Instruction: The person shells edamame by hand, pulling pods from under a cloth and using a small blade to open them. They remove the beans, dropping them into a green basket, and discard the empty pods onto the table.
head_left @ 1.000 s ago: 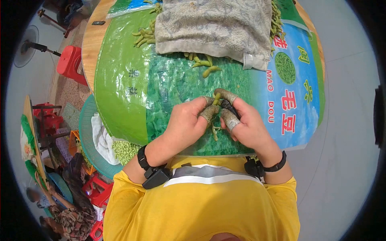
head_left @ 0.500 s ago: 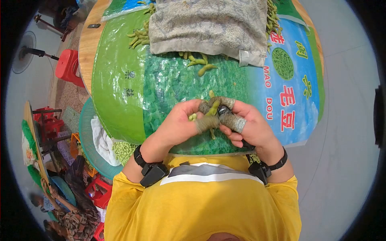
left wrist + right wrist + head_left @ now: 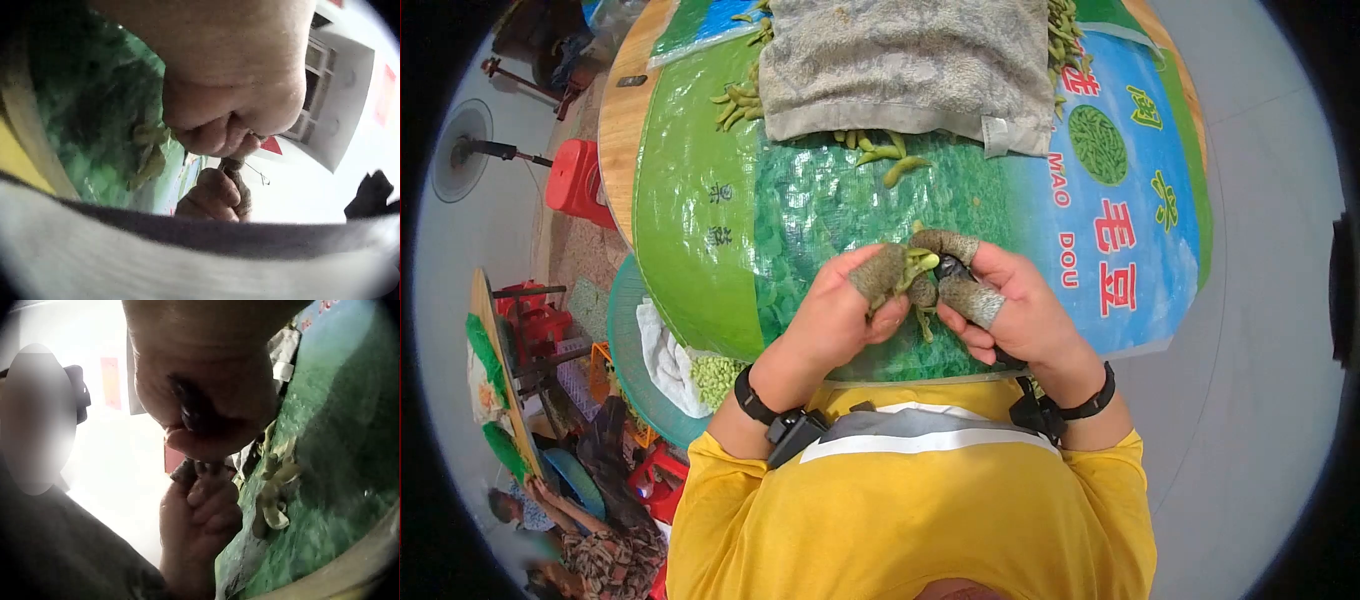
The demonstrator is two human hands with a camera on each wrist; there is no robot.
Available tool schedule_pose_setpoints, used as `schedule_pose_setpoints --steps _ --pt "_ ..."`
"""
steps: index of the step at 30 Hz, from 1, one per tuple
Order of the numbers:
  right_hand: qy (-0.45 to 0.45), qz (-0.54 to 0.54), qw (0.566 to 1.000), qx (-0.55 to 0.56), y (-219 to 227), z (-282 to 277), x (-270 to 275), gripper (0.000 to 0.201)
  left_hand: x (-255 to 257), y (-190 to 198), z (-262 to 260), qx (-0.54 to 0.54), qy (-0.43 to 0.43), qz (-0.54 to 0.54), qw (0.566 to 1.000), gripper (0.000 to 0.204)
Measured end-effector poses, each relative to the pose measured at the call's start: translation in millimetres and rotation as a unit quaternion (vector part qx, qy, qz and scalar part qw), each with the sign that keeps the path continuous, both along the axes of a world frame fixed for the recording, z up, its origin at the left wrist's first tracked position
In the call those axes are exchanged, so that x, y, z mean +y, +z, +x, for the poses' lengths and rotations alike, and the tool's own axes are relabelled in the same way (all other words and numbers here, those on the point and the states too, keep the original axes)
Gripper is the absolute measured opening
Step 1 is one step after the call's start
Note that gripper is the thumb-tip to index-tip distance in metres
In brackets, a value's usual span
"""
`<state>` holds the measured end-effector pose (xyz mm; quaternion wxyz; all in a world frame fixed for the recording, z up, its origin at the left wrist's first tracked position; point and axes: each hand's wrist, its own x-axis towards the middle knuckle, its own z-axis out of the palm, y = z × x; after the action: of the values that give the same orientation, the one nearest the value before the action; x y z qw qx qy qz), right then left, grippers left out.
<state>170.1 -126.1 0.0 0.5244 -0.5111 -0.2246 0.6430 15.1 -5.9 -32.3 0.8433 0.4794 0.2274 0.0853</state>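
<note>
Both hands meet above the green printed sheet (image 3: pixel 830 215), fingertips wrapped in greyish bands. The left hand (image 3: pixel 825 315) pinches a green pod (image 3: pixel 913 266), a pale bean (image 3: pixel 928 261) showing at its right end. Close against it, the right hand (image 3: pixel 1025 315) grips a small dark object (image 3: pixel 951 268), seen also as a dark shape (image 3: pixel 194 409) in its palm in the right wrist view. Pod pieces (image 3: pixel 925 322) lie on the sheet below the fingers. In the left wrist view the left hand (image 3: pixel 231 81) hides what it pinches.
A patterned towel (image 3: pixel 905 70) covers heaped pods (image 3: pixel 740 105) at the table's far side; a few loose pods (image 3: pixel 903 170) lie before it. At left, a teal basket (image 3: pixel 628 345) holds a white cloth (image 3: pixel 665 365) and shelled beans (image 3: pixel 715 378). Red stools and people are farther left.
The left fingers have shifted round the pod, which now lies more tilted with a bean showing at its end. The right hand stays close by, still gripping the dark object.
</note>
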Motion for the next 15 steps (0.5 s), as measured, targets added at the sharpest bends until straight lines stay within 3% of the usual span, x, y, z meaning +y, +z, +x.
schedule_pose_setpoints --steps 1,2,4,5,6,7,8,10,15 --pt "0.002 -0.011 0.997 0.076 0.6 1.4 -0.4 0.041 0.8 -1.9 -0.9 -0.047 -0.003 -0.232 0.971 0.023" --pt "0.003 -0.011 0.997 0.074 0.3 0.4 -1.5 0.041 0.9 -6.0 -1.2 -0.048 -0.002 -0.232 0.971 0.023" --pt "0.005 0.009 0.994 -0.107 -3.7 -4.3 -5.9 0.041 1.1 -14.1 -1.8 -0.077 -0.033 -0.263 0.961 0.029" --pt "0.007 0.009 0.994 -0.108 -8.6 -7.0 -6.0 0.041 0.0 -13.6 -1.6 -0.078 -0.031 -0.263 0.961 0.029" --pt "-0.003 0.087 0.962 -0.260 -15.1 -11.0 -4.9 0.042 -2.2 -12.2 -0.7 -0.051 -0.011 -0.206 0.977 0.025" --pt "-0.013 0.163 0.901 -0.403 -18.0 -14.0 -4.4 0.042 -4.0 -10.1 0.6 -0.023 0.009 -0.148 0.989 0.021" --pt "-0.012 0.164 0.900 -0.403 -12.3 -15.6 -4.6 0.042 -5.6 -6.9 2.6 -0.024 0.011 -0.148 0.989 0.021" --pt "0.061 0.054 0.869 -0.487 3.8 -18.1 -4.6 0.046 -8.1 -0.5 6.3 -0.015 0.013 0.152 0.988 0.021" --pt "0.059 0.077 0.853 -0.513 1.4 -19.0 -3.7 0.043 -5.2 -5.1 5.8 0.013 0.021 0.181 0.983 0.021"
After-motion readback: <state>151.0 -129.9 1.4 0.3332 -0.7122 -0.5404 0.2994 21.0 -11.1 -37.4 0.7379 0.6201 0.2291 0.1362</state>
